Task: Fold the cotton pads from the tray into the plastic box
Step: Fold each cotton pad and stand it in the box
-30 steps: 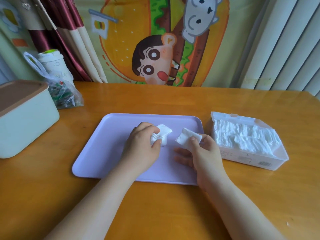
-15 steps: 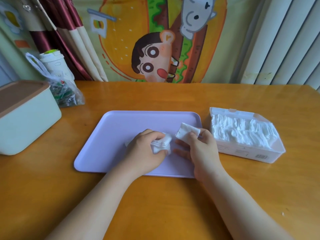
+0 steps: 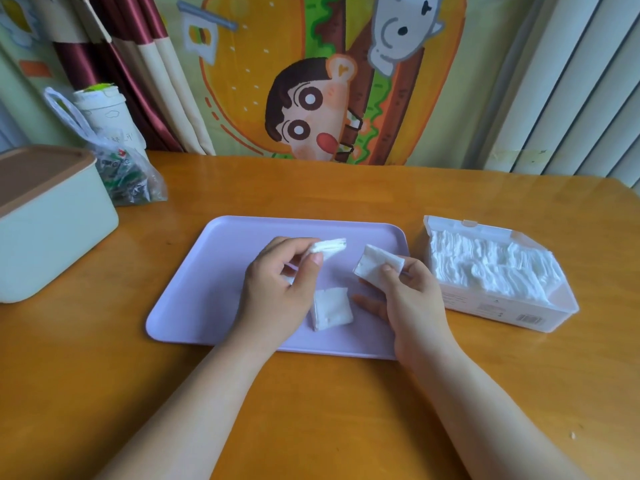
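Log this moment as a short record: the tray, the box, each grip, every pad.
tray: purple, on wooden table
plastic box: open, right of tray, packed with stacked pads
left grip: pinches folded pad over the tray
right grip: pinches square pad
loose pad: lies on tray, between the two hands

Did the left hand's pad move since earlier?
Yes. The left hand raised its folded pad off the tray, toward the far rim; a flat pad lies on it.
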Demonstrator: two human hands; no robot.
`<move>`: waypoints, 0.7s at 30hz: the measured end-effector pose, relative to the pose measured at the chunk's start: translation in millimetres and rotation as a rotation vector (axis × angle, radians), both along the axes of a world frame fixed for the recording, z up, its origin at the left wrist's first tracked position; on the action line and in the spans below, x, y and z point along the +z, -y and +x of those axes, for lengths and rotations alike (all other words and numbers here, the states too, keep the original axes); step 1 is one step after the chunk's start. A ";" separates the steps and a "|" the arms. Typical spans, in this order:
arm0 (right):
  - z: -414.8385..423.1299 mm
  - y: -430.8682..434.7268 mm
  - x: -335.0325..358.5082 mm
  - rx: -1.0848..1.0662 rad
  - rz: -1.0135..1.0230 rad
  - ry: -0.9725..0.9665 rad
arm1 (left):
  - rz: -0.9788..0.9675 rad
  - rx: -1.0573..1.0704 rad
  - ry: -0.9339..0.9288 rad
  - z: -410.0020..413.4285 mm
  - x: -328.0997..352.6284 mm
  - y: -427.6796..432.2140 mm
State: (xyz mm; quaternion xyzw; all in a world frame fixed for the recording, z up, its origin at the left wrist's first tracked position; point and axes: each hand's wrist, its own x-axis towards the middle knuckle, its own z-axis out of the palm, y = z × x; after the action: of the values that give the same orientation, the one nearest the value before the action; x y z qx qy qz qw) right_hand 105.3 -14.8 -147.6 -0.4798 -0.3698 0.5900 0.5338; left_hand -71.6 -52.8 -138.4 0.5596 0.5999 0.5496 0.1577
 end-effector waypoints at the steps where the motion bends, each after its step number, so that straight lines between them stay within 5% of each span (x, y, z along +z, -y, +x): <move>1: 0.4 1.2 1.9 0.027 0.012 -0.005 | -0.052 -0.068 0.160 1.3 5.1 2.9; 4: 2.5 5.6 6.9 0.146 0.053 -0.011 | -0.196 -0.205 0.445 10.4 6.4 7.7; 21: 10.5 8.8 15.5 0.430 0.101 0.043 | -0.221 -0.134 0.461 19.6 1.0 4.3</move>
State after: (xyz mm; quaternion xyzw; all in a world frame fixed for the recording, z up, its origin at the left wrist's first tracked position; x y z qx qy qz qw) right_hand 115.8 -23.6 -132.2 -0.3751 -0.5041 0.6604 0.4112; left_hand -52.0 -57.1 -137.4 0.4376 0.5660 0.5820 0.3866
